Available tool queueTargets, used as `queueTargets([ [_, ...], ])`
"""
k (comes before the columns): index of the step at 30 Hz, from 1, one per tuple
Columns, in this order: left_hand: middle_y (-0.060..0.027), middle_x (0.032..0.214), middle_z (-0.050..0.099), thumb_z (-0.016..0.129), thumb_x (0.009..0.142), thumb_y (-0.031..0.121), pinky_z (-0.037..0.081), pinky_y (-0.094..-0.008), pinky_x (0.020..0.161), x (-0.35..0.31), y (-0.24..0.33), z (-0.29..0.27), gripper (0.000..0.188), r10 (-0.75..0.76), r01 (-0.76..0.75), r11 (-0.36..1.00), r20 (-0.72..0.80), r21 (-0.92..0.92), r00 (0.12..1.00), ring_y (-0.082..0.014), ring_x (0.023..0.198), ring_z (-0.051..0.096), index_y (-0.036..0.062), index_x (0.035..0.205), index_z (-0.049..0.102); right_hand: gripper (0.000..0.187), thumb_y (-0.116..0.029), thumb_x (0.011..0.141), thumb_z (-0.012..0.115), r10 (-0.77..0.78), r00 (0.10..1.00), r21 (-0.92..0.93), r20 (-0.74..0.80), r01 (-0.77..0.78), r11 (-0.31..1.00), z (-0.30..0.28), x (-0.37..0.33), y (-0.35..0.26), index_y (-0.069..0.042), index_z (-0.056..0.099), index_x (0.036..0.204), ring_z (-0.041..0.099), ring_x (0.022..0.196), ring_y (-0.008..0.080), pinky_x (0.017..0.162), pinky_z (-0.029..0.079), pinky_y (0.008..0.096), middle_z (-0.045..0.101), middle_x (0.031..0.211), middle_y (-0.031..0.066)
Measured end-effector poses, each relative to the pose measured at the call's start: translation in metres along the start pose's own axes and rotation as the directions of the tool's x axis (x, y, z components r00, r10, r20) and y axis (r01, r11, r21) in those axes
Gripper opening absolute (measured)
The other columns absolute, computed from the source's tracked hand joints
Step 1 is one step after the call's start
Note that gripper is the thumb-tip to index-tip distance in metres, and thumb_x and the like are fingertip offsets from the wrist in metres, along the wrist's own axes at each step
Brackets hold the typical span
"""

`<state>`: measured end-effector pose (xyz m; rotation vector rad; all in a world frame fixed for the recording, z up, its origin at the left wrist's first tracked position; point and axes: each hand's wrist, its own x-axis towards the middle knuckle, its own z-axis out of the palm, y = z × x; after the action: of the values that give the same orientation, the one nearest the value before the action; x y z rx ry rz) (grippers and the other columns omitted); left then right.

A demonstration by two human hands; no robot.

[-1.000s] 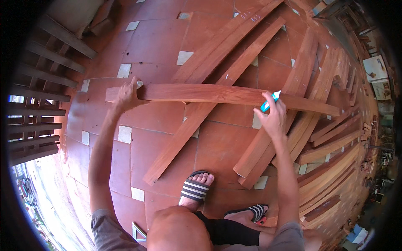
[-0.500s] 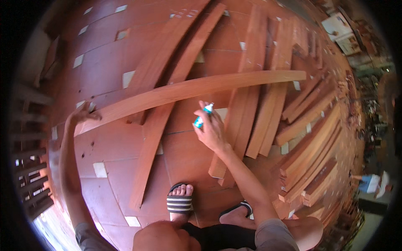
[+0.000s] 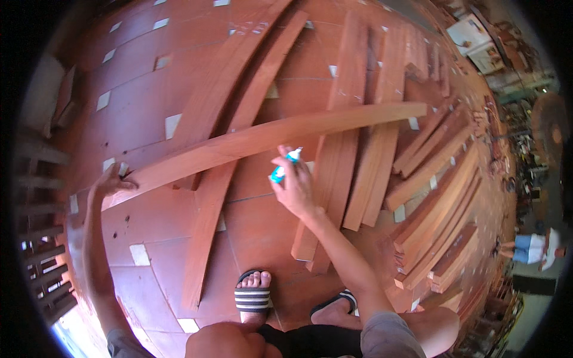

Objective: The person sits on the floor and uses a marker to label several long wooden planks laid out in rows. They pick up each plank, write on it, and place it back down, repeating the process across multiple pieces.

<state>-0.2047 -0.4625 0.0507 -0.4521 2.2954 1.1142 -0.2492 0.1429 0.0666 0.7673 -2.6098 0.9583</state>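
A long wooden beam (image 3: 262, 141) lies slantwise across several other beams. My left hand (image 3: 113, 182) grips its near left end, thumb and fingers around the edge. In my right hand (image 3: 296, 188) is a small teal and white bottle (image 3: 285, 165) with a white nozzle, its tip pointing up and away from me. The fingers wrap round the bottle, just on the near side of the long beam and apart from it. Under the long beam, a narrower beam (image 3: 209, 232) runs toward my feet.
Several beams (image 3: 334, 173) lie to the right, with more stacked lengths (image 3: 439, 230) beyond. The tiled floor (image 3: 161, 286) has small white inlays. My sandalled foot (image 3: 253, 292) stands near the beam ends. A slatted wooden piece (image 3: 45, 256) is at the left; a person (image 3: 531, 247) stands far right.
My left hand's fingers have closed onto the end of the long beam, which looks slightly turned. My right hand still holds the bottle, and the whole view has shifted a little.
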Motion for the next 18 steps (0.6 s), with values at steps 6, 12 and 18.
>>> queueTargets([
  [6,-0.0045,0.079,0.06,0.105,0.057,0.034,0.05,-0.0359,0.065,-0.056,0.045,0.053,0.07,0.156,-0.062,0.947,-0.281,0.316,0.947,-0.016,0.068,0.054,0.0075,0.101,0.058,0.067,-0.008,0.074,0.089,0.01,1.0,-0.094,0.004,-0.01,0.996,-0.021,0.012,0.028,-0.013,0.053,0.13,0.044,0.145,0.0435,0.117,0.036,0.0566,0.048,0.156,0.0198],
  [12,-0.0175,0.092,0.073,0.102,0.053,0.027,0.056,-0.0471,0.079,-0.088,0.069,0.075,0.068,0.283,-0.102,0.898,-0.383,0.429,0.879,-0.0371,0.089,0.071,0.0064,0.103,0.061,0.083,-0.009,0.067,0.093,0.033,0.961,-0.21,0.273,0.026,0.977,-0.06,0.071,0.037,-0.012,0.05,0.137,0.053,0.133,0.0449,0.113,0.042,0.0517,0.053,0.15,0.0239],
  [18,-0.0127,0.111,0.071,0.099,0.056,0.019,0.05,-0.047,0.1,-0.094,0.049,0.103,0.068,0.342,-0.073,0.874,-0.501,0.48,0.795,-0.0357,0.111,0.065,0.0088,0.113,0.063,0.067,-0.007,0.064,0.094,0.125,0.858,-0.263,0.498,0.012,0.965,-0.054,0.096,0.033,-0.011,0.061,0.123,0.063,0.108,0.0401,0.097,0.048,0.0508,0.068,0.11,0.018],
])
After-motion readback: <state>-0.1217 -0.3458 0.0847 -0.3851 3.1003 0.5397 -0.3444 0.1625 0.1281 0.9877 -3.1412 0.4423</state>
